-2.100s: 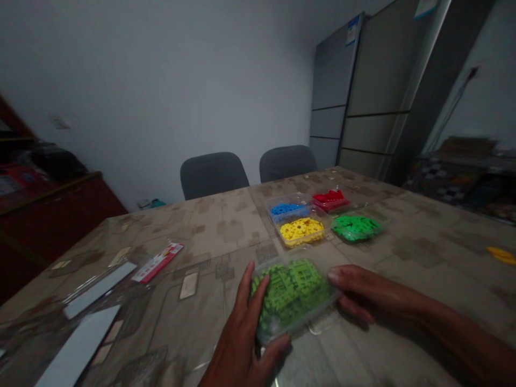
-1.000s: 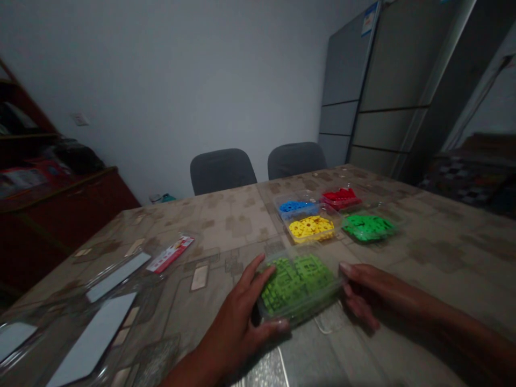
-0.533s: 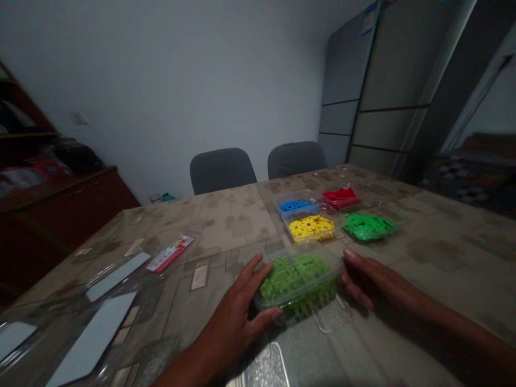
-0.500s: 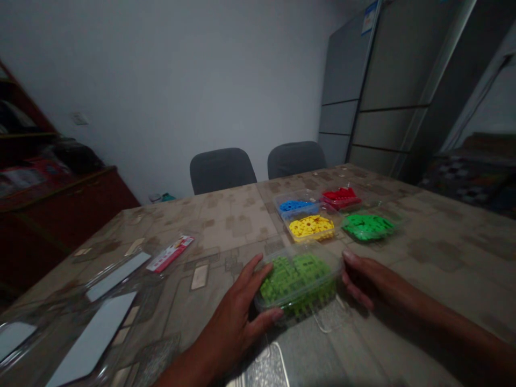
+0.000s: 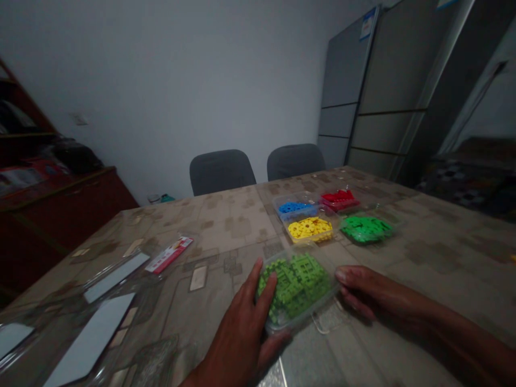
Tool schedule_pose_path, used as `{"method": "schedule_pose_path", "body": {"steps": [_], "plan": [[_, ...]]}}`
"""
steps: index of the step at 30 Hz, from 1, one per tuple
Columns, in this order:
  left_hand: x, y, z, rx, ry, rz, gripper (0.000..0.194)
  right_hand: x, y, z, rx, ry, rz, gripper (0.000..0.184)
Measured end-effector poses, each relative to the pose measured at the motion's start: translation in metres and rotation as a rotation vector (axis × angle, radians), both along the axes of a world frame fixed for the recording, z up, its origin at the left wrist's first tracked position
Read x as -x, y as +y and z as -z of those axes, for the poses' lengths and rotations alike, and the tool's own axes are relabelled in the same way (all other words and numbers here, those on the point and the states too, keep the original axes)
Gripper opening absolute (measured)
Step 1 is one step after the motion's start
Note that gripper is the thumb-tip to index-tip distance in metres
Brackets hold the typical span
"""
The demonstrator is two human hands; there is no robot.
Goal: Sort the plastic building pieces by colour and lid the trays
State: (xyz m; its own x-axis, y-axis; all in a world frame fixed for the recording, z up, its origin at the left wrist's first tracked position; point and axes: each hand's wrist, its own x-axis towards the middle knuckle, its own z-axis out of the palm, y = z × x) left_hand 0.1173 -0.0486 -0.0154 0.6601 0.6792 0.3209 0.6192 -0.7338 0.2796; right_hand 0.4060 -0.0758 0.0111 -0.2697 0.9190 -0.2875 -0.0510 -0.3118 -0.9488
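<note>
A clear plastic box of light green bricks [image 5: 296, 287] sits tilted near the table's front edge, held between both hands. My left hand [image 5: 245, 333] grips its left side, fingers over the top and thumb under the near edge. My right hand [image 5: 365, 295] presses on the box's right end with curled fingers. Beyond it stand open boxes of yellow bricks [image 5: 309, 228], blue bricks [image 5: 293, 207], red bricks [image 5: 341, 199] and bright green bricks [image 5: 366, 228].
The patterned table [image 5: 226, 226] carries a red and white packet [image 5: 169, 254] and clear packaging with white sheets [image 5: 100, 301] at the left. Two grey chairs [image 5: 221, 171] stand behind it. A dark red cabinet [image 5: 52, 209] is at the left, tall grey cabinets [image 5: 374, 91] at the right.
The light green box has tipped up toward me and shifted slightly nearer. My left hand has slid further over its top; my right hand stays on its right end.
</note>
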Motion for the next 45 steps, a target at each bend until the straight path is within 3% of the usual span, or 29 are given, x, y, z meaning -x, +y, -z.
{"method": "schedule_pose_path", "body": {"steps": [6,13,17,20,22,28,37,42,45], "plan": [[0.001,0.007,-0.014,-0.079,0.039,-0.038,0.084,0.006,0.002,0.003,-0.018,-0.019,0.049,0.051],[-0.018,0.010,-0.040,0.111,0.054,-0.049,0.072,-0.002,0.005,0.006,-0.035,-0.185,-0.006,0.052],[-0.021,0.010,-0.046,0.144,0.078,-0.039,0.068,-0.012,0.012,-0.017,-0.449,-0.642,0.064,0.040],[-0.019,0.011,-0.042,0.118,0.075,-0.025,0.067,-0.008,0.021,-0.034,-0.725,-0.823,-0.139,0.084],[-0.018,0.011,-0.039,0.102,0.066,-0.020,0.066,0.000,0.030,-0.041,-0.805,-0.872,-0.329,0.103],[-0.021,0.008,-0.043,0.144,0.111,-0.041,0.063,0.021,0.058,-0.050,-0.722,-1.038,-0.626,0.120],[-0.013,0.011,-0.041,0.204,0.143,0.019,0.076,0.028,0.044,-0.058,-0.814,-1.138,-0.562,0.109],[-0.007,0.007,-0.061,0.365,0.059,0.077,0.082,0.037,0.031,-0.064,-0.763,-1.131,-0.595,0.114],[-0.005,0.002,-0.069,0.442,0.050,0.093,0.097,0.037,0.024,-0.061,-0.710,-1.092,-0.619,0.120]]}}
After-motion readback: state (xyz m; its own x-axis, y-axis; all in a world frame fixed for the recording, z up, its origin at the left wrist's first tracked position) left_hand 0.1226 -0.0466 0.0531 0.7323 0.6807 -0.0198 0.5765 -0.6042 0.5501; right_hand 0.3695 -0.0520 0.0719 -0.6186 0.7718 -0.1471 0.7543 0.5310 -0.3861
